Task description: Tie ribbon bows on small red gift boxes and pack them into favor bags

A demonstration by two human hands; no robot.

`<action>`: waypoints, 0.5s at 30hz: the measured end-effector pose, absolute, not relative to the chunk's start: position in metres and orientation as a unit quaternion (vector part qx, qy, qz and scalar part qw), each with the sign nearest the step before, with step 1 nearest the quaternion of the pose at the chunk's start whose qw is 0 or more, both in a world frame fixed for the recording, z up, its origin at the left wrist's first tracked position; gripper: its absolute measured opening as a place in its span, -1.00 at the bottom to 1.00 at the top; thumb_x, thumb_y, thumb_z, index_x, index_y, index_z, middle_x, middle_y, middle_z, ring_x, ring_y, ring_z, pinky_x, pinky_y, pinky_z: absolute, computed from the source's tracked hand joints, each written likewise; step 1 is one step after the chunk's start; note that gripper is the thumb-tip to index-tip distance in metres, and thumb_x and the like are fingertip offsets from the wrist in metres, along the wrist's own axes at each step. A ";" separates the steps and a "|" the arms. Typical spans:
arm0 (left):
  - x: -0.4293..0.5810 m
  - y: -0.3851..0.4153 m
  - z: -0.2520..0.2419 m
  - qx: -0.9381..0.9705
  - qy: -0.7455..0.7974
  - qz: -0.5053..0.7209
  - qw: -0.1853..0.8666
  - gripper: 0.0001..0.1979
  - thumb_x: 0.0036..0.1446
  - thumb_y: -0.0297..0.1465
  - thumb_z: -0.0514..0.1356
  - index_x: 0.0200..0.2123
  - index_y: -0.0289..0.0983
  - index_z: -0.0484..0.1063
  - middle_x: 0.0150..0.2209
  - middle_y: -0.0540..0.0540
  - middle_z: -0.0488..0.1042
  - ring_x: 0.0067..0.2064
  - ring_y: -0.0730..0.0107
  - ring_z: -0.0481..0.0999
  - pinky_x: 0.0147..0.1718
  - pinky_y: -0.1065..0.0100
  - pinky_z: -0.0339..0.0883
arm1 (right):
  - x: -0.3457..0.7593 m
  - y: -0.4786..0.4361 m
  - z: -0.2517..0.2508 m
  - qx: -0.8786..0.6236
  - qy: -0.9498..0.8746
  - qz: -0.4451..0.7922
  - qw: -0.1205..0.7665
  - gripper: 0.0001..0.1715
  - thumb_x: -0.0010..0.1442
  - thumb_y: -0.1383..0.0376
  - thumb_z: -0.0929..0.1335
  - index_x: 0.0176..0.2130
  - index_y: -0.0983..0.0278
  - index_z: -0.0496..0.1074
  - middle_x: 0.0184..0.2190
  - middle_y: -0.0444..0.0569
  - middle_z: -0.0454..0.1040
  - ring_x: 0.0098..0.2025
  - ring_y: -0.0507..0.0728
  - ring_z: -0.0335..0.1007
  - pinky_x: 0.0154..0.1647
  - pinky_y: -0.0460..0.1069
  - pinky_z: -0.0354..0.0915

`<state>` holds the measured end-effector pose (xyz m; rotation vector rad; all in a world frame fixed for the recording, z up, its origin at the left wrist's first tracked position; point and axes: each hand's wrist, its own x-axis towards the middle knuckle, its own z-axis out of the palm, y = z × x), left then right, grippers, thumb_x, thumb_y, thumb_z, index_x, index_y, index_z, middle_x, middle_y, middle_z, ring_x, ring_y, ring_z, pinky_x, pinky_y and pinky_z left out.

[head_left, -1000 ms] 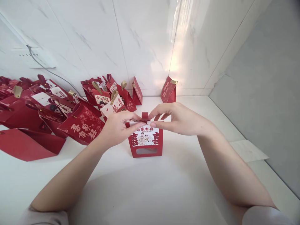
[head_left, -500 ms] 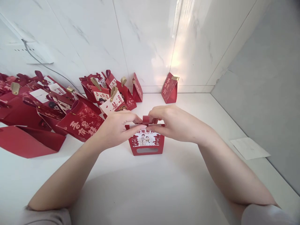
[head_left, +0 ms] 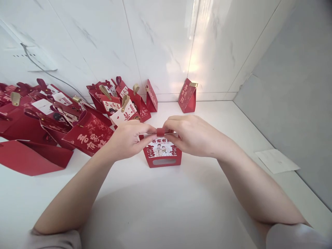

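A red paper gift box [head_left: 165, 162] stands upright on the white table, its front printed with a cartoon couple and Chinese characters above an oblong window. A short red ribbon loop [head_left: 160, 132] rises from its top edge. My left hand [head_left: 131, 140] pinches the top edge left of the loop, thumb in front and fingers behind. From the other side, my right hand [head_left: 190, 135] is closed on the top edge and the ribbon, its fingertips partly hidden behind the box top.
Many red and white gift boxes crowd the left, with an open red box [head_left: 33, 157] nearest. A gold-ribboned box [head_left: 188, 96] and a narrow box [head_left: 151, 96] stand by the marble wall [head_left: 160, 45]. White paper [head_left: 277, 160] lies at right; a grey cable [head_left: 52, 74] hangs left.
Both hands still grip the top of the box. The box's lower front has tilted or shifted slightly away from me, and the right fingers have closed in a little behind the ribbon.
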<state>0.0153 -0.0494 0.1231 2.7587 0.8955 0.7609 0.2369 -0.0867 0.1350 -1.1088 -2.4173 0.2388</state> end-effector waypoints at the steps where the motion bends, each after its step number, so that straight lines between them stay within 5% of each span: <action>1: 0.017 -0.045 0.115 0.902 0.316 0.279 0.087 -0.85 0.20 -0.32 0.20 -0.30 -0.23 0.55 -0.44 0.00 0.55 -0.39 0.42 0.48 -0.33 0.40 0.30 | 0.238 -0.082 0.132 -0.410 -0.871 0.106 0.250 -0.82 0.23 0.45 0.25 -0.34 0.30 0.42 -0.39 -0.04 0.48 -0.39 0.07 0.33 -0.42 -0.04 0.10; 4: 0.027 -0.031 0.074 0.794 0.398 0.424 0.178 -0.76 0.20 -0.23 0.21 -0.15 -0.24 0.48 -0.22 -0.06 0.57 -0.22 0.35 0.52 -0.19 0.38 0.35 | 0.243 -0.055 0.111 -0.439 -0.797 0.202 0.362 -0.83 0.22 0.39 0.29 -0.16 0.27 0.40 -0.22 -0.03 0.53 -0.21 0.11 0.45 -0.23 -0.01 0.28; 8: 0.036 -0.012 0.009 0.640 0.429 0.518 0.372 -0.54 0.24 -0.14 0.14 0.15 -0.19 0.25 0.11 -0.15 0.42 0.14 0.22 0.41 0.12 0.25 0.25 | 0.244 -0.012 0.069 -0.521 -0.643 0.334 0.452 -0.33 0.20 0.14 0.37 0.20 0.31 0.18 0.01 0.14 0.48 -0.07 0.17 0.48 -0.07 0.08 0.38; 11: 0.034 -0.004 -0.014 0.600 0.435 0.489 0.460 -0.53 0.17 -0.10 0.21 0.07 -0.22 0.38 0.10 -0.16 0.44 0.18 0.11 0.36 0.22 0.19 0.15 | 0.238 0.000 0.040 -0.532 -0.552 0.462 0.446 -0.26 0.24 -0.01 0.32 0.24 0.29 0.13 0.10 0.15 0.45 0.03 0.19 0.46 0.07 0.13 0.36; 15: 0.029 -0.001 -0.013 0.479 0.433 0.513 0.566 -0.51 0.14 -0.10 0.24 0.07 -0.21 0.40 0.07 -0.14 0.49 0.12 0.09 0.44 0.18 0.12 0.23 | 0.228 -0.025 0.014 -0.497 -0.537 0.533 0.423 -0.32 0.25 -0.11 0.25 0.14 0.29 0.25 0.15 0.15 0.42 0.04 0.21 0.48 -0.04 0.11 0.48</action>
